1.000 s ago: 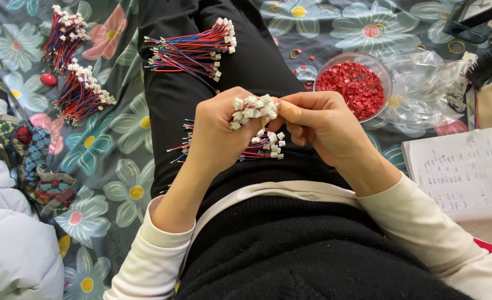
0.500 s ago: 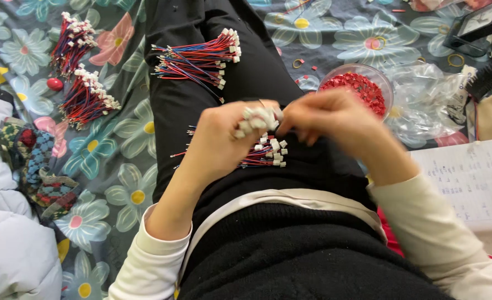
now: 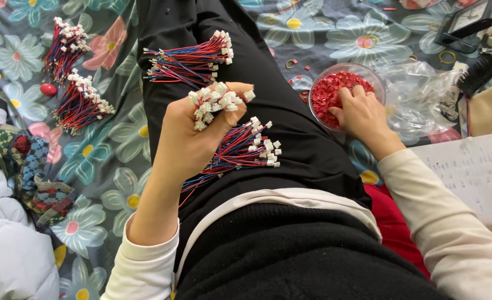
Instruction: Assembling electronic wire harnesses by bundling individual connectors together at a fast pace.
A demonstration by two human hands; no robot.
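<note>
1. While raised over the lap, left hand (image 3: 187,139) clenched around a bunch of wires with white connectors (image 3: 218,103), plugs fanned out above the fist at 12 o'clock of the thumb.
2. Right hand (image 3: 360,111) reaching into a clear bowl of small red pieces (image 3: 332,91), fingertips dipped among them; cannot tell whether anything is pinched.
3. Loose bundle of red, blue and black wires (image 3: 246,150) lying on the black trousers (image 3: 290,122), just at 3 o'clock of the left hand, white plugs pointing to 2 o'clock.
4. Second bundle (image 3: 190,61) resting across the thigh at 12 o'clock of the left hand.
5. Two more bundles (image 3: 76,100) on the flowered cloth (image 3: 118,166) at 10 o'clock, well apart from both hands.
6. Crumpled clear plastic bag (image 3: 418,94) touching the bowl at its 3 o'clock side.
7. Sheet of handwritten paper (image 3: 474,172) at 4 o'clock of the right hand, beside the sleeve.
</note>
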